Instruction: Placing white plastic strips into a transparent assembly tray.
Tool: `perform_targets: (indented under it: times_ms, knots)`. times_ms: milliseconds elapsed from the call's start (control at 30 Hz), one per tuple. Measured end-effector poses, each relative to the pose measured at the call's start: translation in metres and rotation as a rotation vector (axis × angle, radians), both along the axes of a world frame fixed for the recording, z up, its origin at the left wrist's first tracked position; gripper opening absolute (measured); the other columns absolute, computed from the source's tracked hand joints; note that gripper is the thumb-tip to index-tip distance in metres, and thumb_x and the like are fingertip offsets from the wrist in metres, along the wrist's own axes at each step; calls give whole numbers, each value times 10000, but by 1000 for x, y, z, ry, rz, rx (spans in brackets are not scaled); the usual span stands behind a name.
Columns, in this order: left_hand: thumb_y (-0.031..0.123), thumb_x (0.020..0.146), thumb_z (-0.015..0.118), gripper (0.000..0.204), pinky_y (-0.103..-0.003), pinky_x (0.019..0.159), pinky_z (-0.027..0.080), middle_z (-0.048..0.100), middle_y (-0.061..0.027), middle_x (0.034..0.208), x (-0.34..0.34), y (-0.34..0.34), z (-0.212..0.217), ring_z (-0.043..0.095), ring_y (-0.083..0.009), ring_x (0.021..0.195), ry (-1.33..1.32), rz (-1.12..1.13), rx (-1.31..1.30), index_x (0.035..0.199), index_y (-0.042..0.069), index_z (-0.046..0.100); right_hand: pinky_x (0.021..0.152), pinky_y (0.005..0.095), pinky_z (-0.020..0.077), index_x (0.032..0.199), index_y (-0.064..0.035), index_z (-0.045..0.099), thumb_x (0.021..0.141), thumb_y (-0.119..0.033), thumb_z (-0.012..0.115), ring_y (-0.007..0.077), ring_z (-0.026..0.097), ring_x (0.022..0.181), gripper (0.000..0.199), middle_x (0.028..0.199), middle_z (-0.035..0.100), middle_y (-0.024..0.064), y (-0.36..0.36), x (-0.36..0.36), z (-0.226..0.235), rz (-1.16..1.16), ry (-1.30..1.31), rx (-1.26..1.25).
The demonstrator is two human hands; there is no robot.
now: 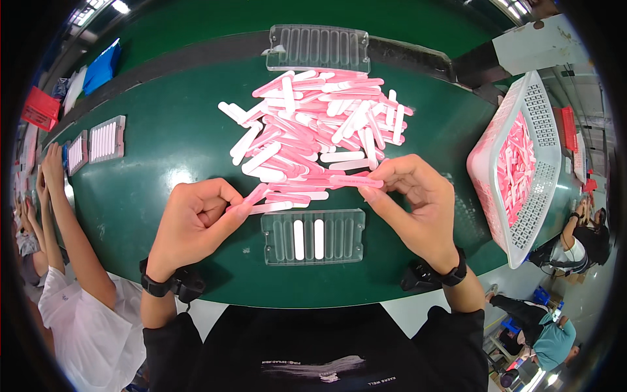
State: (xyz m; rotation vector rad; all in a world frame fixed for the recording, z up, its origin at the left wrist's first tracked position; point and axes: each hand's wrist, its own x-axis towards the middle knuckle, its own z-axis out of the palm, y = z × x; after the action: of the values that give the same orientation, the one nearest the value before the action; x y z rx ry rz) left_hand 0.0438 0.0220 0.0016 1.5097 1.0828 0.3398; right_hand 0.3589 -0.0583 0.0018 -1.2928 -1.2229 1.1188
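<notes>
L hand (200, 214) & R hand (418, 201) each pinching flat pink round-ended strip (353, 181); slack pinch might be dropping 1 btwn 'em.

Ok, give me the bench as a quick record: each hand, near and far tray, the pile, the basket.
Left hand: pinching a pink strip
Right hand: pinching another pink strip
Near tray: clear, grooved, two white strips in it
Pile: jumbled pink and white strips, beyond that tray
Far tray: clear, grooved, beyond the pile
Basket: whitish, perforated, on the right, holding pink strips
</notes>
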Motion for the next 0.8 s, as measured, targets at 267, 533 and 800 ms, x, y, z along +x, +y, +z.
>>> perform_targets:
  times_ms: [267, 533, 800]
  knots:
    - [100, 1041, 691, 183, -271, 509, 161, 341, 105, 553, 3, 2, 4, 238, 1, 542, -29, -10, -1, 1015, -50, 793, 827, 246, 587, 1222, 19, 730, 958, -9, 765, 91, 748, 863, 267, 973, 817, 88, 2, 6, -4, 44, -166, -114]
    - [86, 1051, 664, 172, -273, 504, 178, 393, 94, 587, 6, 4, 7, 259, -1, 560, -89, -20, -49, 1062, -34, 786, 774, 269, 584, 1075, 6, 789, 944, -15, 773, 121, 744, 836, 133, 943, 801, 94, -2, 7, 2, 81, -195, -88]
    - [8, 834, 766, 287, -293, 453, 366, 613, -22, 601, 14, 0, 0, 494, -158, 445, 20, -289, 726, 1106, 86, 814, 640, 318, 519, 1021, -45, 784, 736, -55, 787, 187, 628, 767, 285, 854, 623, 9, -10, 6, 14, 333, -912, 612]
